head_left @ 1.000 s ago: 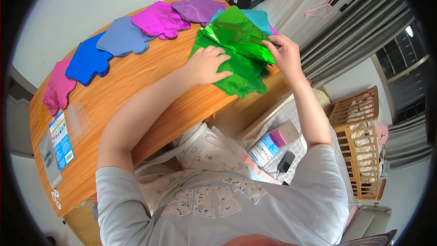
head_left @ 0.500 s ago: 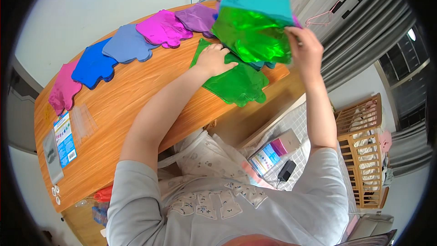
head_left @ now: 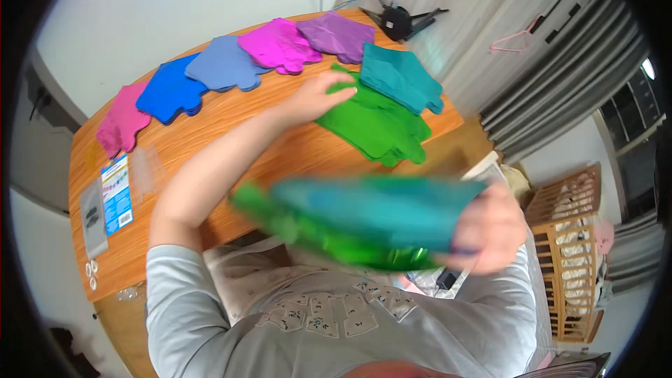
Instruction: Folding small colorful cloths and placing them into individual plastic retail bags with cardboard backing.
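Observation:
My right hand grips a bundle of shiny green and teal foil pieces, blurred by motion, low in front of my chest. My left hand lies flat with fingers spread on the near edge of a green foil stack on the wooden table. A teal foil stack overlaps the green one on its far side.
Along the table's far edge lie foil stacks in purple, magenta, grey-blue, blue and pink. Packets sit at the left end. A black gadget with cables is at the far corner. A wooden cot stands right.
My right hand lifted green and teal foil pieces off the stack, raised them, then swung them down toward my body. My left hand stayed pressed on the green stack.

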Tool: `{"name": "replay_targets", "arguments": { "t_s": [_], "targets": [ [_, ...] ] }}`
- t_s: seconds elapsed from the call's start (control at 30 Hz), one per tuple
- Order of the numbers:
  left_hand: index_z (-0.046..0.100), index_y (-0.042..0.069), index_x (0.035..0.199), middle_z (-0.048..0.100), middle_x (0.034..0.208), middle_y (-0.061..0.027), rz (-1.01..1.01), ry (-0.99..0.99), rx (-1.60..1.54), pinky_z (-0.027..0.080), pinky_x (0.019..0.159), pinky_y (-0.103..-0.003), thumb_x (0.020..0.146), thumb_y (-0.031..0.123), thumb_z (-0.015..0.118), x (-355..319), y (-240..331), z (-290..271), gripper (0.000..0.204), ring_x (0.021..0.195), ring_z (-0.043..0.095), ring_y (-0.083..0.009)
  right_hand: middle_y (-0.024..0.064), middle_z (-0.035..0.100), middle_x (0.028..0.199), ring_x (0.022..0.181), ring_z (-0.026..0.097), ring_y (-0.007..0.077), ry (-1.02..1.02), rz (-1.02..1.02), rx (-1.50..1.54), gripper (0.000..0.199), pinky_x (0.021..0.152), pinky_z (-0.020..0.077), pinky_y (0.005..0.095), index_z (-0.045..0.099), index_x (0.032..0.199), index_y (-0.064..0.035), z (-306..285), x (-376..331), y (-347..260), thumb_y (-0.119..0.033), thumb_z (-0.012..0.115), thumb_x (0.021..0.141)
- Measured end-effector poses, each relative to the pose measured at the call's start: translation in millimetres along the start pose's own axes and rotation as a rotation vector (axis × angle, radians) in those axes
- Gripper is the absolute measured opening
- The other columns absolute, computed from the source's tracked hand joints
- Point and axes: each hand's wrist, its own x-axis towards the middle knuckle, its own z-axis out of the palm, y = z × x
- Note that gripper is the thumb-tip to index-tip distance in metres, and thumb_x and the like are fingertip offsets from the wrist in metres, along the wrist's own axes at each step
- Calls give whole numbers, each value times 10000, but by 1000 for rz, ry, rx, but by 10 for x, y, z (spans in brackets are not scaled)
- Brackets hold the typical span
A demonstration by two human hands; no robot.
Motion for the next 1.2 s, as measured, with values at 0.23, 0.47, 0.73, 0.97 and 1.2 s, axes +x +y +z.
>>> {"name": "replay_targets", "arguments": {
  "t_s": [0.23,0.47,0.73,0.97,1.2],
  "targets": [
    [232,130,1615,324,1624,-127,-268,-648,-1001,171,1220,-480,805,899,436,-2095,1024,-259,1135,1507,268,-245,176,690,1013,873,660,275,-87,-397,689,164,819,565,367,658,853,-25,907,536,-131,-138,595,955],
    [313,-82,1530,400,1562,-193,-327,-634,-1302,304,1180,-426,798,850,535,-3459,985,-441,1205,1449,382,-252,114,636,1018,934,651,258,-286,-429,651,205,754,530,334,675,872,-52,1352,1267,7,-180,537,956],
    [303,144,1572,505,1490,-124,-346,477,-1372,486,1059,-477,932,691,515,-4097,698,-1217,868,1316,545,-280,-40,674,797,714,590,21,-313,984,818,99,604,474,230,727,935,-38,2023,856,1011,-128,756,906],
    [352,41,1503,583,1324,-106,-504,327,-524,528,895,-281,882,148,775,-3408,301,-1168,759,1083,628,-151,-57,631,749,689,567,25,-258,1135,797,133,609,463,232,695,935,-36,2528,129,1626,-145,763,899],
    [400,21,1471,582,1290,-148,-696,142,-42,497,981,-351,703,190,919,-3291,414,-1233,942,1136,618,-233,112,659,1086,976,640,252,-160,734,285,275,861,498,358,632,1146,-37,2646,-197,1551,-99,715,892]
  ]
}}
